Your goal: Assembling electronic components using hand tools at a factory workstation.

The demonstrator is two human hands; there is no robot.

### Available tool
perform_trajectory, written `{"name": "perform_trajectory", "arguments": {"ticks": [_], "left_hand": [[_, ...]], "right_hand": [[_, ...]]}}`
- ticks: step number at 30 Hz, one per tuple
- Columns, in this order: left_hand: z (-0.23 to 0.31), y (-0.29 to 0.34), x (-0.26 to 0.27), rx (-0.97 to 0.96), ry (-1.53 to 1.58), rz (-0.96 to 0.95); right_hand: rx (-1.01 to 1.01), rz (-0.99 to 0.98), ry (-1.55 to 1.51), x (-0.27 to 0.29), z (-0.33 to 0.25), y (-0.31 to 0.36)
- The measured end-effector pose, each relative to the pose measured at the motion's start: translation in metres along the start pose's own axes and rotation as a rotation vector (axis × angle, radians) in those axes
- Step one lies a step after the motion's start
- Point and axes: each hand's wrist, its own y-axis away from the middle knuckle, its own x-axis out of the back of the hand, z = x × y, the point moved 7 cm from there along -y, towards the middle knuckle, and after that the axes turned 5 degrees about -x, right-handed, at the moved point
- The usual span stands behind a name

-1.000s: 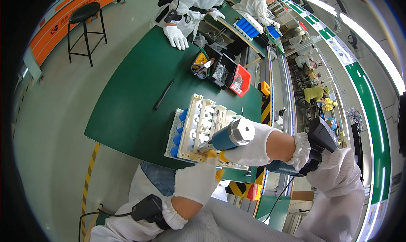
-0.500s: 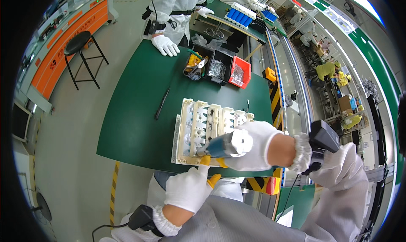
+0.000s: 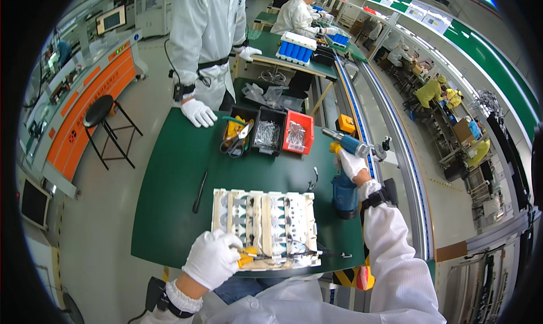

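A cream plastic frame point(image 3: 264, 222) lies at the near edge of the green table, with rows of round silvery spots and dark wires along its near side. My left hand point(image 3: 212, 259), in a white glove with yellow fingertips, rests at the frame's near left corner. Its thumb and forefinger are pinched together there; whatever lies between them is too small to name. Off to the right, my right hand point(image 3: 353, 164) grips a blue cordless screwdriver point(image 3: 344, 196), its nose pointing far left, away from the frame.
A black pen point(image 3: 200, 191) lies left of the frame. Beyond it stand a bin with scissors point(image 3: 236, 140), a black bin of metal parts point(image 3: 268, 131) and a red bin point(image 3: 298, 132). A co-worker's gloved hand point(image 3: 198, 113) rests on the far left table corner. A rail point(image 3: 396, 148) runs along the right.
My right hand has lifted the screwdriver off the frame and carried it right and away from me. My left hand has shifted left along the frame's near edge. The view has tilted up.
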Motion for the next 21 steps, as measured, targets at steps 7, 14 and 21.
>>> {"name": "perform_trajectory", "arguments": {"ticks": [7,14,21], "left_hand": [[0.007,-0.019,-0.011,-0.048,-0.047,-0.070],[0.010,-0.029,-0.010,-0.064,0.010,-0.068],[0.016,-0.028,-0.007,-0.049,-0.026,-0.095]], "right_hand": [[0.175,0.030,0.108,-0.021,0.020,-0.063],[0.131,0.012,0.401,-0.031,-0.002,-0.064],[0.090,0.057,0.385,-0.025,-0.003,-0.057]]}}
